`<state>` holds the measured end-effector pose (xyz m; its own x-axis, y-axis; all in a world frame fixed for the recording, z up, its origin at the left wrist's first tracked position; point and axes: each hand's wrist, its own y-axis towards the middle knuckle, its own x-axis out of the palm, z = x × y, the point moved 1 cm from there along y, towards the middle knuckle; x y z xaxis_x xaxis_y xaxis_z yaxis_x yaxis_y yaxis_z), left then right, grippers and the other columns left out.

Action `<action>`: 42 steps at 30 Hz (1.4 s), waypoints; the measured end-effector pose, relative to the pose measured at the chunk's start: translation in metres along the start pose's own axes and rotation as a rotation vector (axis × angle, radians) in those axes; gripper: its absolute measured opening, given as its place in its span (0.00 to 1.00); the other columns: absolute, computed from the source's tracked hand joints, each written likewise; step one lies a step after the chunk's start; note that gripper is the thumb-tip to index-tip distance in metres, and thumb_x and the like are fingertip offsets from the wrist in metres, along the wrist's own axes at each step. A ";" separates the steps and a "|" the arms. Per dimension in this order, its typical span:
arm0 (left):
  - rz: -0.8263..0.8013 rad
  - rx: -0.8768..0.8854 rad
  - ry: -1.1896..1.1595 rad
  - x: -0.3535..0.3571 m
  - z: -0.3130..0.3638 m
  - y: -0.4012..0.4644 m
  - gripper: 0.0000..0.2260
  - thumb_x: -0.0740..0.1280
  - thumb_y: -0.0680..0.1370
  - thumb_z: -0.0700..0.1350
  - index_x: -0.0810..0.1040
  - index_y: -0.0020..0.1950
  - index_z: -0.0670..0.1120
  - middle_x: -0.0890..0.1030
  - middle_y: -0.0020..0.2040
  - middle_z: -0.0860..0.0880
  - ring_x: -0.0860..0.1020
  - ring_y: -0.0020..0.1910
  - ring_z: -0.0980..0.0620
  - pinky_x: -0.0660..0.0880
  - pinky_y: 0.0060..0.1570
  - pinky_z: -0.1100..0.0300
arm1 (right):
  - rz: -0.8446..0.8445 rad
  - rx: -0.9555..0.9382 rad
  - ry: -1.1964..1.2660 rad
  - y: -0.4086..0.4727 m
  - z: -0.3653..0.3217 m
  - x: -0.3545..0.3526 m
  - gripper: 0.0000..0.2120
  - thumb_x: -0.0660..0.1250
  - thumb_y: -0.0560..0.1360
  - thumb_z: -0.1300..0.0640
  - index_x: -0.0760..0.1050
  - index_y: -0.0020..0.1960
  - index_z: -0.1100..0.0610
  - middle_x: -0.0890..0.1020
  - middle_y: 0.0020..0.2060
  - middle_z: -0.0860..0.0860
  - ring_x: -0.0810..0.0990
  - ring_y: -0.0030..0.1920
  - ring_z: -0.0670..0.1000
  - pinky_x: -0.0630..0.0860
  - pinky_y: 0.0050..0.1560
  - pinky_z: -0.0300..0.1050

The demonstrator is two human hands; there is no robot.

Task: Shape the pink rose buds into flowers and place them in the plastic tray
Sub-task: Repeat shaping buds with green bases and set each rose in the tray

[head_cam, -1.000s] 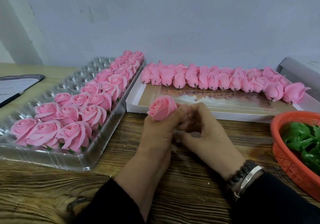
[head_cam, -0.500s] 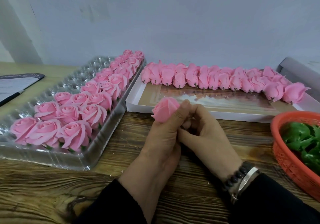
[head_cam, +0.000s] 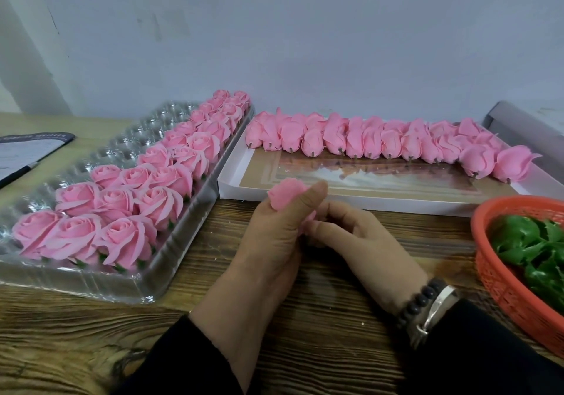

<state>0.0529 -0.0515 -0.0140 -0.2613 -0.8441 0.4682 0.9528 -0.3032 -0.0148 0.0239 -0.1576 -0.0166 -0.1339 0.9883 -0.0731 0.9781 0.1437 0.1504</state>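
Note:
My left hand (head_cam: 274, 236) grips a pink rose bud (head_cam: 285, 193) above the wooden table, thumb pressed along its right side; most of the bud is hidden behind the hand. My right hand (head_cam: 360, 242) touches the bud's base with curled fingers, a pink petal edge showing between both hands. The clear plastic tray (head_cam: 100, 284) on the left holds several shaped pink roses (head_cam: 128, 236) along its right columns. A row of unshaped pink buds (head_cam: 381, 141) lies along the back of a white flat box (head_cam: 366, 202).
An orange basket (head_cam: 500, 291) with green leaf pieces (head_cam: 531, 245) stands at the right edge. A dark clipboard with a pen (head_cam: 21, 156) lies at the far left. A grey box corner (head_cam: 525, 117) sits at the back right. A wall runs behind everything.
The bud has turned and sunk lower into my left hand, so less of it shows. My left thumb has slid up along it, and my right fingers have shifted under its base.

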 end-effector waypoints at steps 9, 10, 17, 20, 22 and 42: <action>0.076 0.347 0.643 -0.004 0.001 0.002 0.11 0.74 0.68 0.38 0.72 0.42 0.44 0.79 0.35 0.46 0.77 0.35 0.51 0.75 0.36 0.56 | 0.156 -0.317 -0.317 -0.003 -0.007 -0.007 0.20 0.71 0.69 0.59 0.73 0.57 0.42 0.77 0.47 0.46 0.76 0.45 0.39 0.69 0.52 0.30; 0.073 0.346 0.689 -0.005 0.000 0.002 0.13 0.73 0.68 0.36 0.71 0.45 0.47 0.80 0.37 0.47 0.79 0.38 0.51 0.76 0.39 0.56 | 0.132 -0.335 -0.383 -0.003 -0.008 -0.006 0.21 0.71 0.68 0.57 0.72 0.58 0.41 0.77 0.49 0.45 0.75 0.48 0.39 0.68 0.52 0.28; -0.023 0.308 0.897 -0.005 -0.004 0.001 0.35 0.72 0.68 0.39 0.60 0.69 0.57 0.82 0.48 0.51 0.80 0.47 0.54 0.76 0.48 0.63 | 0.130 -0.319 -0.370 -0.001 -0.003 -0.009 0.08 0.70 0.71 0.58 0.78 0.47 0.46 0.76 0.42 0.38 0.75 0.44 0.38 0.69 0.45 0.27; -0.021 0.223 0.878 -0.004 -0.005 0.002 0.36 0.73 0.67 0.40 0.59 0.69 0.57 0.81 0.49 0.48 0.80 0.47 0.51 0.76 0.48 0.58 | 0.185 -0.336 -0.369 -0.001 -0.003 -0.012 0.07 0.70 0.72 0.60 0.77 0.44 0.48 0.76 0.41 0.46 0.75 0.41 0.38 0.71 0.39 0.27; 0.003 0.197 0.898 -0.006 -0.003 0.001 0.29 0.74 0.66 0.42 0.65 0.62 0.54 0.79 0.46 0.51 0.78 0.44 0.53 0.75 0.42 0.61 | 0.242 -0.380 -0.450 0.000 -0.005 -0.015 0.08 0.68 0.71 0.57 0.74 0.43 0.44 0.76 0.40 0.43 0.74 0.42 0.39 0.69 0.43 0.27; 0.143 0.068 -0.059 0.002 0.000 0.001 0.07 0.70 0.64 0.43 0.75 0.37 0.44 0.76 0.34 0.45 0.75 0.34 0.52 0.74 0.30 0.67 | 0.265 -0.226 -0.225 0.001 0.000 0.000 0.23 0.66 0.68 0.73 0.66 0.49 0.47 0.77 0.43 0.46 0.77 0.43 0.42 0.72 0.48 0.32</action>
<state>0.0536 -0.0531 -0.0130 -0.1145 -0.8483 0.5170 0.9885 -0.1493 -0.0260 0.0251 -0.1577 -0.0168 0.1801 0.9604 -0.2128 0.9112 -0.0814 0.4039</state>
